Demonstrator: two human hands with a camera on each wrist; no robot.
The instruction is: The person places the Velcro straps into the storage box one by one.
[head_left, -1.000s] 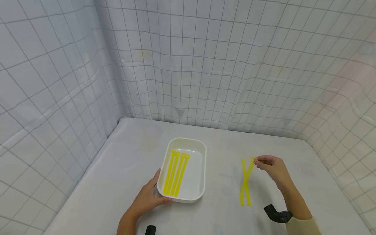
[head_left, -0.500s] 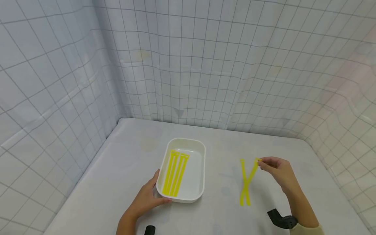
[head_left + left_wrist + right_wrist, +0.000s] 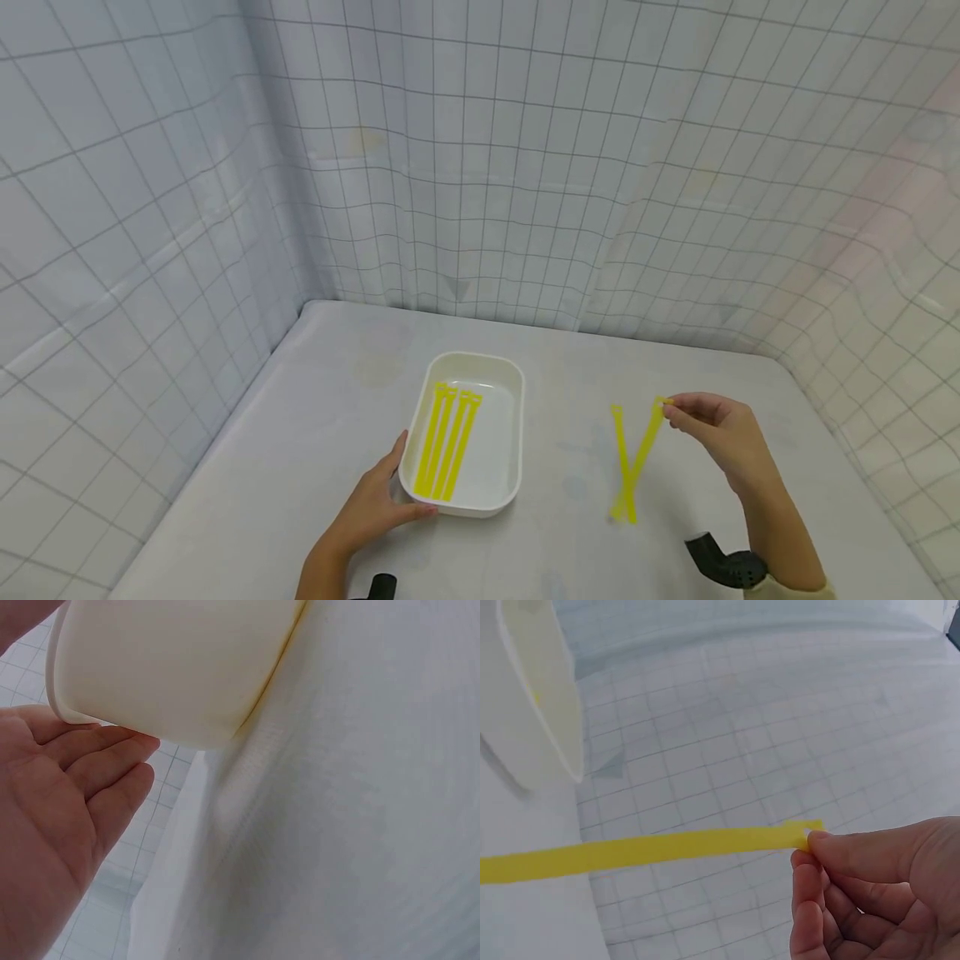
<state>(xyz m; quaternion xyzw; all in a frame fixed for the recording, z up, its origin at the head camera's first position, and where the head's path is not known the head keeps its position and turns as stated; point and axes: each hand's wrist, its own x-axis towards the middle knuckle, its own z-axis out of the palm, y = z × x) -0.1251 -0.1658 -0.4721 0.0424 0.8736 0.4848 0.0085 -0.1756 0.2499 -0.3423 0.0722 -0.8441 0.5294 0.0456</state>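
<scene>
In the head view, my right hand [image 3: 716, 429] pinches the slotted end of a yellow cable strap [image 3: 646, 443] between thumb and fingertips. In the right wrist view this strap [image 3: 667, 846] stretches away leftward from the pinch. Its lower part crosses a second yellow strap [image 3: 622, 450] lying on the table. My left hand [image 3: 373, 504] rests against the near left corner of a white tray [image 3: 504, 503], thumb along the front and fingers at the left side. The left wrist view has the fairly straight fingers [image 3: 112, 769] touching below the tray's rim. Several yellow straps [image 3: 448, 446] lie side by side in the tray's left half.
A white-covered table [image 3: 555, 550] spreads under everything. White grid-patterned curtains [image 3: 480, 167] hang behind it and at both sides. A dark band with a black attachment [image 3: 726, 562] sits on the right wrist; a black piece [image 3: 382, 586] shows beside the left wrist.
My right hand has drawn the pinched strap's end to the right and slightly up, so the two straps' upper ends stand farther apart. The left hand and tray have hardly moved.
</scene>
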